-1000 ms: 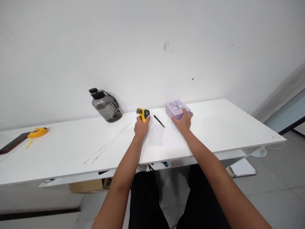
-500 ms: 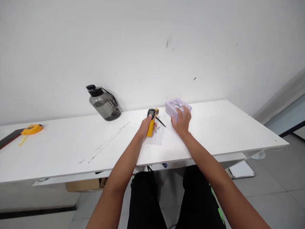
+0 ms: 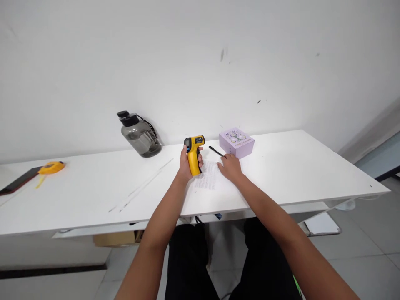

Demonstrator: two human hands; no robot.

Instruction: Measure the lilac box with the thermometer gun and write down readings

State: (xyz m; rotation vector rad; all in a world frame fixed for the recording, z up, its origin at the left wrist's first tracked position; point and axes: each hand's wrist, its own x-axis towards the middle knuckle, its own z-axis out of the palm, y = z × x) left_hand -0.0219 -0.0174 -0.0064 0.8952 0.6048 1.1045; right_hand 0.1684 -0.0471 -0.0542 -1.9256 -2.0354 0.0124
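Observation:
A yellow and black infrared thermometer (image 3: 194, 156) is upright in my left hand (image 3: 185, 166), its handle wrapped by my fingers and its nose turned to the right. My right hand (image 3: 231, 167) rests low on the table, fingers closed at the near end of a black pen (image 3: 216, 151). The far part of the pen sticks out to the left of those fingers. Beneath and between both hands lies a sheet with printed or written lines (image 3: 206, 177). Just behind my right hand sits a lilac box (image 3: 239, 143) with a tree drawing on its lid.
A grey clear bottle (image 3: 140, 137) with a black cap stands by the wall. On the far left of the white table (image 3: 93, 187) are a yellow tape measure (image 3: 51, 167) and a dark flat strip (image 3: 20, 181). Below the table a cardboard box (image 3: 114, 238) shows.
My right hand has let go of the lilac box and come down to the pen, which has shifted slightly. The thermometer has turned in my left hand and now shows its side.

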